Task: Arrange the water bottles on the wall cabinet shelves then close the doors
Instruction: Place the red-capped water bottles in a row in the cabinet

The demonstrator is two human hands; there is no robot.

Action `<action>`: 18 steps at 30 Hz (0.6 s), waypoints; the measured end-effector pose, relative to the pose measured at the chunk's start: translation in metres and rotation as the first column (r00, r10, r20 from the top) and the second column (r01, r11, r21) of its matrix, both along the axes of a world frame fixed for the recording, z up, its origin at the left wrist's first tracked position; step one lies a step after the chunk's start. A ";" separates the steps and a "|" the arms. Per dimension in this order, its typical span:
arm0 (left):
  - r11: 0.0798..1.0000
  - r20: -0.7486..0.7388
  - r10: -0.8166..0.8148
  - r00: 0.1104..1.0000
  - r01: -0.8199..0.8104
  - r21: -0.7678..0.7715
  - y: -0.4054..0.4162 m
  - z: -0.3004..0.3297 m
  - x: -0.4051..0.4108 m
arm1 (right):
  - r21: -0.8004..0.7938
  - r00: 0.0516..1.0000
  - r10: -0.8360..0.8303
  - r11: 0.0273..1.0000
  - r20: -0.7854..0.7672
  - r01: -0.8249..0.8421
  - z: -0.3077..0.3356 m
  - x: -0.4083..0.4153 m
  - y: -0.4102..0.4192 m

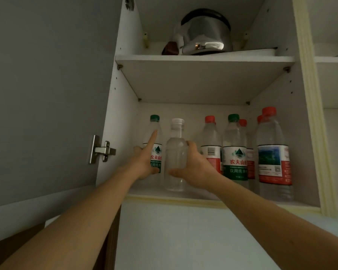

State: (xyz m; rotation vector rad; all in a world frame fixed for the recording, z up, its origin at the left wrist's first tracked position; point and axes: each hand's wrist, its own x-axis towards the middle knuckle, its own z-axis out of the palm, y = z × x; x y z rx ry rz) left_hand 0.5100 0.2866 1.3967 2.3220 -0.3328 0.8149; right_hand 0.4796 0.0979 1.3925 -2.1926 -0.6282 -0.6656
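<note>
On the lower shelf (183, 193) of the wall cabinet, going from the left, the left hand (144, 162) holds a green-capped bottle (154, 137), forefinger straight up its side; beside it the right hand (195, 168) wraps its fingers (189, 145) round an unlabelled clear bottle (175, 152) at mid-body. These bottles look light, thin-walled and smooth, likely best held at the waist. Counted: two green caps, at least four red, one clear. A kettle (205, 34) sits above.

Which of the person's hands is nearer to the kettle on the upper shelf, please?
Neither clearly. The left hand holds a green-capped bottle and the right hand a clear bottle, both on the lower shelf, well below the kettle.
</note>
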 end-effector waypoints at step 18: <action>0.857 0.078 0.361 0.929 -0.363 0.366 0.020 0.004 0.049 | -0.318 0.894 -0.177 0.947 -0.412 0.042 0.059 0.086 0.041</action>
